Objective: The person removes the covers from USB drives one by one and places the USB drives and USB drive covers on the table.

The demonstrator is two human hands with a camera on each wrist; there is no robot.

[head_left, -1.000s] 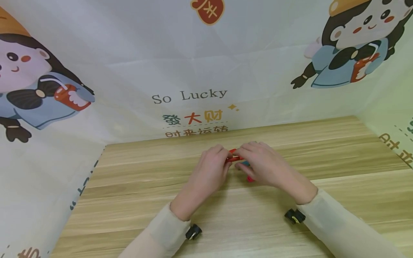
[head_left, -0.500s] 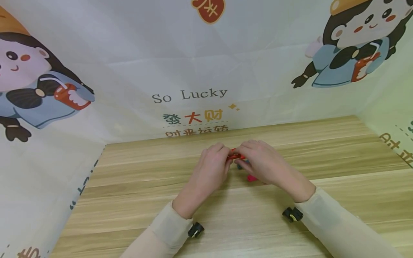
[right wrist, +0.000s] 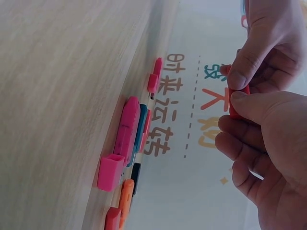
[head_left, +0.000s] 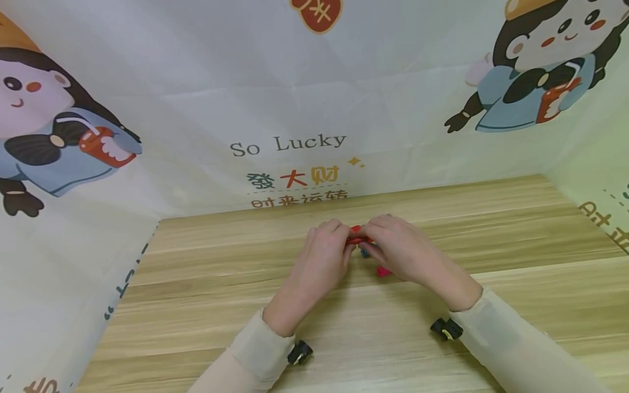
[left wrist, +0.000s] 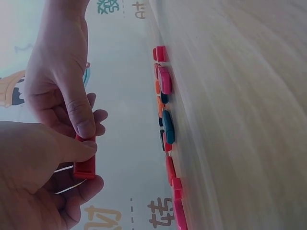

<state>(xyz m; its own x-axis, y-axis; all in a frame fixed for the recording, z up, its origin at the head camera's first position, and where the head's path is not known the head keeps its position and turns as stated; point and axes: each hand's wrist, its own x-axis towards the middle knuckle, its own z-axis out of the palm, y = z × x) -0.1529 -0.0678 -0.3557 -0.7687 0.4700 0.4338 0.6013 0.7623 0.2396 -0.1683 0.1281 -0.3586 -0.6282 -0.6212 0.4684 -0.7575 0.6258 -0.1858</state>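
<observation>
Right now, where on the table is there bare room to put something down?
The wooden table is bare right of the right hand, out to the side cloth. It is also bare left of the left hand, and along the near edge between the sleeves. It is crowded under both hands, where small coloured pieces lie; both hands pinch a red piece.

The head camera looks down toward twelve o'clock over the worktop (head_left: 196, 305), while both wrist cameras sit close, sideways, sharing the small coloured pieces (left wrist: 165, 124).
</observation>
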